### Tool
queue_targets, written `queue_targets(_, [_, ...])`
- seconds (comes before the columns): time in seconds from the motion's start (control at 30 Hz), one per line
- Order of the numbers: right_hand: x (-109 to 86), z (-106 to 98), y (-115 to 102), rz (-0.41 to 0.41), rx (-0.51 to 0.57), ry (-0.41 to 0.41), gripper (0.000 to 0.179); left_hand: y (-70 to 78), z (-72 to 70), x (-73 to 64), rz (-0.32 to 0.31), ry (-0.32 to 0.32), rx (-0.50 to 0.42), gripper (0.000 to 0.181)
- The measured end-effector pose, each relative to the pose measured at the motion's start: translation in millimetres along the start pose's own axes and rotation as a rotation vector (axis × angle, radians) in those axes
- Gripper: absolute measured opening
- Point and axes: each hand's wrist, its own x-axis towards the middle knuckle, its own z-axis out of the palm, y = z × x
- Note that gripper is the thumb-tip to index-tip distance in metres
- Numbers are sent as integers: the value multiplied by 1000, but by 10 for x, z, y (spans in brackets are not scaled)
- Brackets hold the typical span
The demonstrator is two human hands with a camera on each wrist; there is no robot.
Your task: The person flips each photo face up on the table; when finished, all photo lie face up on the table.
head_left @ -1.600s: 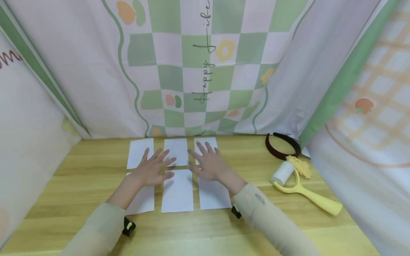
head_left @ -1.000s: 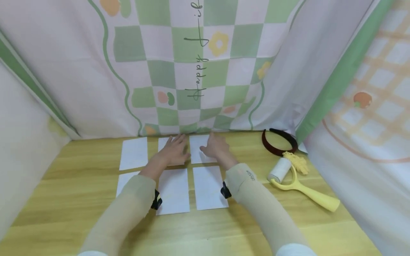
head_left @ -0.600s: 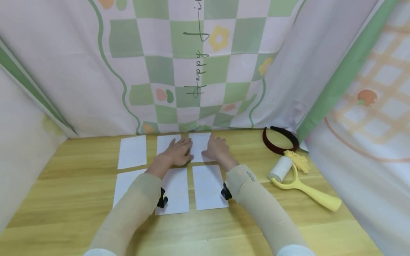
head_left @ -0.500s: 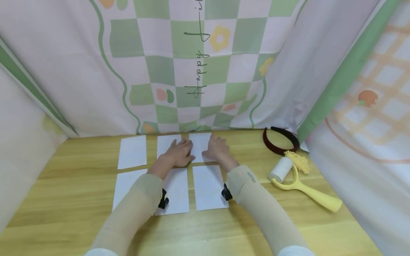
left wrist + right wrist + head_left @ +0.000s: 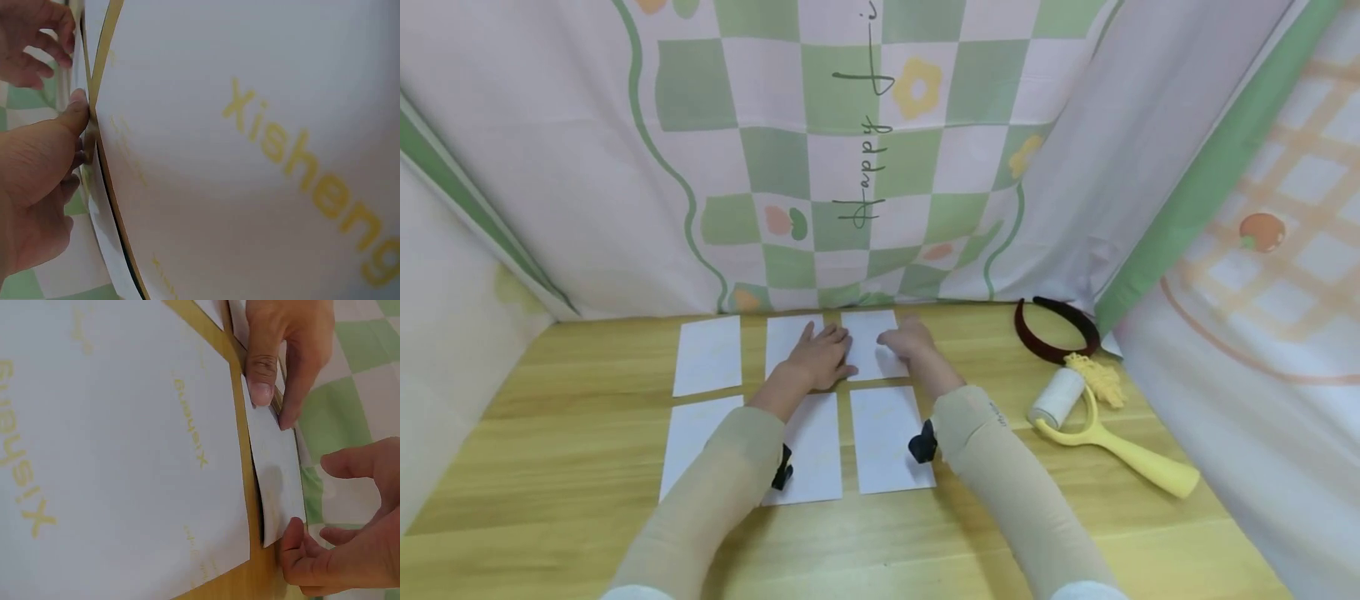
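Observation:
White paper cards lie in two rows, faintly printed with yellow "Xisheng" lettering. The left hand lies between the back middle card and the back right card. Its thumb presses the right card's near left corner, as the right wrist view shows. At that card's other side is the right hand. In the right wrist view its bent fingertips touch the card edge while the thumb stands apart. A front card fills much of that view. Another front card fills the left wrist view.
On the right of the wooden table lie a dark red headband, a bundle of yellow yarn, and a yellow forked handle with a white cylinder at its fork. A checkered curtain hangs behind.
From spread above the cards, both hands have moved to the back right card's sides. In the last half second the right thumb has lifted off the card; the left hand has stayed.

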Motion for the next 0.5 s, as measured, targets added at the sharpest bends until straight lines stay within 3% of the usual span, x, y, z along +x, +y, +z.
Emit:
queue_targets(0.23, [55,-66,63,87,162,-2,79,25,-11,1,19,-2,7,71])
queue_targets(0.5, [53,-51,107,42,303,-64,59,21,-8,-1,69,75,-65,74])
